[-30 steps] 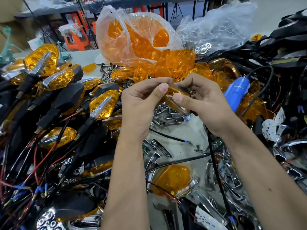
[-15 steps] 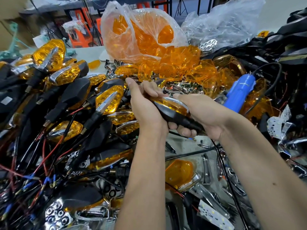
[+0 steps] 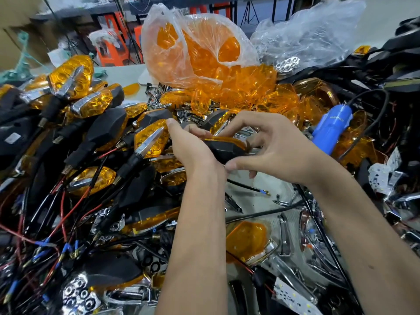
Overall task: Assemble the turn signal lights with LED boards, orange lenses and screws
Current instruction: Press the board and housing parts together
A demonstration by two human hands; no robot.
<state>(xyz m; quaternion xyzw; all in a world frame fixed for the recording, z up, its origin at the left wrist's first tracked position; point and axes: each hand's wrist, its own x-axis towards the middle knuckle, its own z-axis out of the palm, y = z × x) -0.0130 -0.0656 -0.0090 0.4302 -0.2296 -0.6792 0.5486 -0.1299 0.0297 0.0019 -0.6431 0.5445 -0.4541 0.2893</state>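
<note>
Half a second earlier our right hand (image 3: 276, 153) had cupped the turn signal (image 3: 227, 148) from below; now it had lifted and turned, its fingers arched over the far end and its thumb pressed under the near edge. The signal itself had rolled, so that its black housing faced us and only a thin strip of orange lens showed along the top.

Going left to right: a heap of finished signals (image 3: 75, 105) with trailing red and black wires filled the left side of the table (image 3: 254, 196). Our left hand (image 3: 193, 151) gripped the stalk end of the signal, fingers curled round it and thumb pointing upward. The signal hung between both hands, above the table and in front of a clear bag of orange lenses (image 3: 193, 48). Our right hand pinched its other end between thumb and fingertips, the remaining fingers spread loosely. Further right, a blue electric screwdriver (image 3: 331, 130) lay on loose lenses, untouched.

We judged the signal light and rigid, its housing a smooth plastic that could slip in the fingers, and the lens thin enough to crack or pop loose if squeezed across its face. It seemed best held by the housing's edges and the stalk, as both hands were doing, with both forearms reaching forward and wrists bent inward toward each other.
</note>
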